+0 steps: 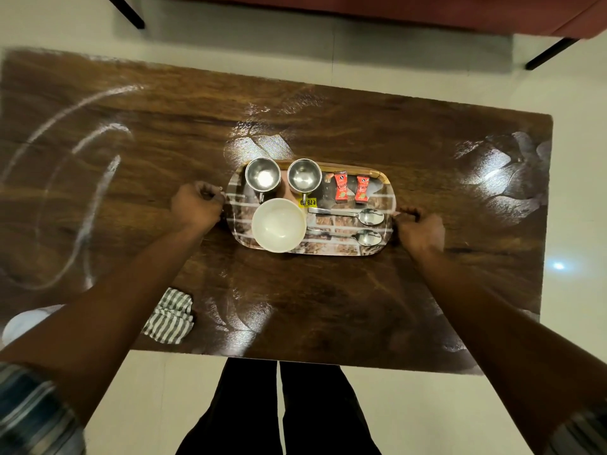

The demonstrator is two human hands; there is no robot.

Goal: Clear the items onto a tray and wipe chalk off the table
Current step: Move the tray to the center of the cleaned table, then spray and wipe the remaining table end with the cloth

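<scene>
Stands at the 6 o'clock edge of a dark wooden table (295, 307), viewed from overhead, in dark trousers (279, 408) and striped sleeves. Grips a brick-patterned tray (341, 224) near the table's centre by both short ends: with the left hand (197, 208) at the tray's 9 o'clock end, fingers curled round the rim, and with the right hand (422, 231) at its 3 o'clock end, fingers likewise clenched on the edge. Cannot tell whether the tray rests on the wood or hangs just off it.

Holds on the tray a steel cup (262, 177) at 11 o'clock and a second steel cup (304, 177) at 12 o'clock, side by side, mouths up; a white bowl (278, 224) at 7 o'clock, just beneath the cups; a red sachet (341, 187) and a second red sachet (362, 188) at 1 o'clock, side by side; a far spoon (371, 216) and a near spoon (369, 237) at 4 o'clock, lying parallel, heads toward 3 o'clock. Bears a yellow price sticker (307, 201) between bowl and second cup.

Elsewhere on the table: a crumpled grey-and-white striped cloth (170, 318) at 7 o'clock, near the edge, beside the left forearm and well apart from the tray. White chalk arcs (82, 192) across the 9 o'clock end, unwiped. Paler patches at 12 and 3 o'clock, chalk smear or glare, impossible to tell.
</scene>
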